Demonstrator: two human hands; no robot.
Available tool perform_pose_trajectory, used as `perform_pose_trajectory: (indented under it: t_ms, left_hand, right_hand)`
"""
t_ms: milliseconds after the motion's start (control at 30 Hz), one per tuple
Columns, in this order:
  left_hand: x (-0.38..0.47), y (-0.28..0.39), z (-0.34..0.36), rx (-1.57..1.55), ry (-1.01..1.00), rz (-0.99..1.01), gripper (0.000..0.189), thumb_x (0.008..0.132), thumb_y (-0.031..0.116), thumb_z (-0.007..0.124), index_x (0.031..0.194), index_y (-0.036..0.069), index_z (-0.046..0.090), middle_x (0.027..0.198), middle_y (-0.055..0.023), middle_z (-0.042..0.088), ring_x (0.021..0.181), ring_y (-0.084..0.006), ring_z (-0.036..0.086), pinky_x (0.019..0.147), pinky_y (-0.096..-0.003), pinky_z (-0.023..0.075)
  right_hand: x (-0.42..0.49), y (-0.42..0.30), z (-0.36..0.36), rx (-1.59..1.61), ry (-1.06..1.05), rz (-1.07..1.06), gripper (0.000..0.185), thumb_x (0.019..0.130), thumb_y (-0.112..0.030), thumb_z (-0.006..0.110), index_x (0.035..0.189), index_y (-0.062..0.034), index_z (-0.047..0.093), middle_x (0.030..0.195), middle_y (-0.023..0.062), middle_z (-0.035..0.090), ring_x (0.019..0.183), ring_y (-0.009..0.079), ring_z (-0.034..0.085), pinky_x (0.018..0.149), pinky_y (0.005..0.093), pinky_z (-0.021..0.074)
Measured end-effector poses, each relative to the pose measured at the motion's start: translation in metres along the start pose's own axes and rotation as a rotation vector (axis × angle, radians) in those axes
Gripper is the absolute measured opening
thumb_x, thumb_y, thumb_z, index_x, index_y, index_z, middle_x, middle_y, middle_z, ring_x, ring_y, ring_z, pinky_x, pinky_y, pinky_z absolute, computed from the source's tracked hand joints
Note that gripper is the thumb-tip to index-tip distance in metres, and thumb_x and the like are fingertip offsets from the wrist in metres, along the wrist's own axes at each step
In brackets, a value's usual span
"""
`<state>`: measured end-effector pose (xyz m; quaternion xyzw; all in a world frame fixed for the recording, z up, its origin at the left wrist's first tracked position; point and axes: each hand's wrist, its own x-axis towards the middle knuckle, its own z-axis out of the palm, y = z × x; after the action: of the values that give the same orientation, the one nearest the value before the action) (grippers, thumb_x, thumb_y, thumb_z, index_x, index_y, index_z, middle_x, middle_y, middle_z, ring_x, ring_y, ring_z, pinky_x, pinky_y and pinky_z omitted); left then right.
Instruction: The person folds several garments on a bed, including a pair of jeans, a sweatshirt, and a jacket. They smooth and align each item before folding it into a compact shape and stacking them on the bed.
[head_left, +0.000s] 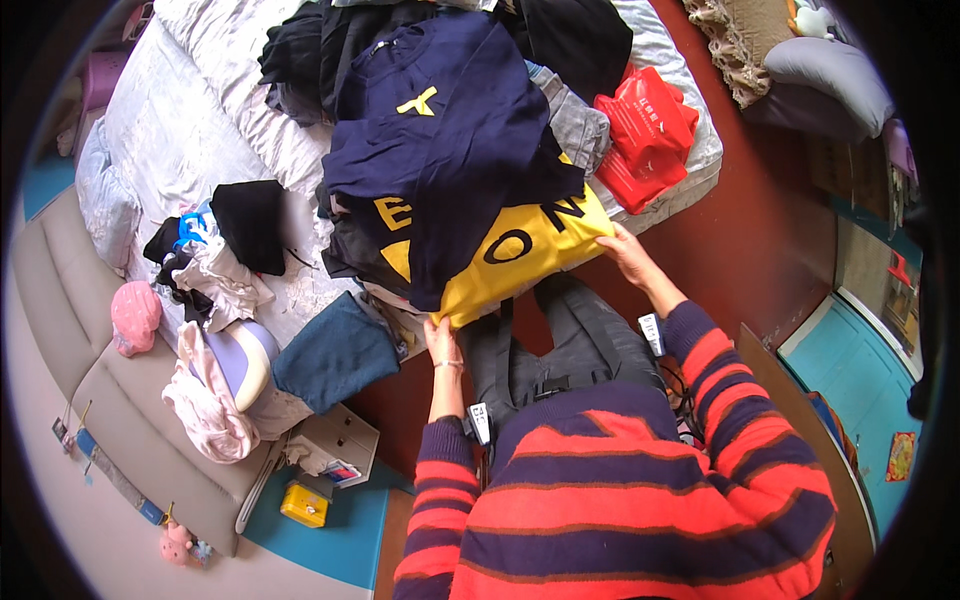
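Note:
A navy long-sleeved top (457, 97) lies spread on top of a pile of clothes, with a small yellow print on its chest. Its lower part is a broad yellow panel (536, 238) bearing large dark letters. My left hand (444, 343) pinches the panel's near left corner. At the right corner, my right hand (634, 259) grips the same edge between thumb and fingers. One navy sleeve lies folded down across the front and covers part of the lettering.
Black garments (300, 52) lie behind the top on the bed (217, 97). A red plastic bag (649, 135) bearing writing is at the right. To the left are a black cloth (249, 225), a folded teal cloth (337, 352) and a pink cap (136, 318). A yellow box (304, 504) stands near the nightstand.

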<state>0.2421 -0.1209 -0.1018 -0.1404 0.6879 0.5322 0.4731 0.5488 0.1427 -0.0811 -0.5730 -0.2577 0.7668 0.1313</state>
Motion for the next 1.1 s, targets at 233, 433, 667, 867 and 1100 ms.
perform_pose_trajectory:
  t_ms: [233,433,667,867,1100]
  left_hand:
    - [-0.05,0.051,-0.022,0.104,-0.044,0.12,0.016,0.092,0.009,0.058,0.102,0.007,0.045,0.092,-0.0032,0.06,0.079,-0.0085,0.057,0.072,-0.0232,0.0484]
    - [-0.085,0.095,-0.004,0.127,-0.001,0.041,0.027,0.09,0.006,0.061,0.108,0.009,0.042,0.094,-0.0102,0.063,0.08,-0.0151,0.061,0.069,-0.0286,0.052]
    - [-0.059,0.206,0.009,0.048,-0.2,-0.118,0.033,0.09,0.009,0.058,0.119,0.011,0.043,0.103,-0.0157,0.06,0.086,-0.0249,0.064,0.074,-0.0358,0.0559]
    - [0.033,0.244,0.039,-0.35,-0.175,0.33,0.034,0.094,0.017,0.056,0.121,0.011,0.037,0.12,-0.0185,0.054,0.112,-0.0321,0.055,0.098,-0.0446,0.0458]
    - [0.044,0.159,0.052,0.255,0.121,0.017,0.055,0.082,0.035,0.071,0.126,0.015,0.044,0.126,-0.0032,0.043,0.116,-0.0197,0.042,0.088,-0.04,0.042]
  right_hand:
    - [-0.039,-0.051,-0.022,-0.063,-0.081,-0.003,0.027,0.083,-0.02,0.072,0.098,-0.0083,0.053,0.096,0.0018,0.062,0.086,0.0091,0.059,0.079,0.0257,0.0481]
    - [-0.06,-0.096,-0.008,-0.265,-0.03,0.041,0.035,0.087,-0.014,0.068,0.114,-0.0071,0.046,0.088,0.0069,0.066,0.077,0.0126,0.064,0.073,0.0267,0.0509]
    - [-0.035,-0.194,0.03,-0.423,-0.232,-0.005,0.035,0.087,-0.014,0.065,0.119,-0.004,0.054,0.101,0.0064,0.062,0.094,0.0115,0.061,0.082,0.0268,0.0496]
    - [0.048,-0.219,0.059,0.078,-0.173,-0.25,0.045,0.092,-0.024,0.06,0.13,-0.0063,0.044,0.123,0.0135,0.055,0.11,0.0219,0.057,0.093,0.0342,0.0449]
    - [0.066,-0.14,0.069,-0.422,0.056,0.021,0.073,0.084,-0.055,0.062,0.137,-0.0113,0.038,0.138,0.007,0.042,0.133,0.0223,0.033,0.099,0.0485,0.0338]
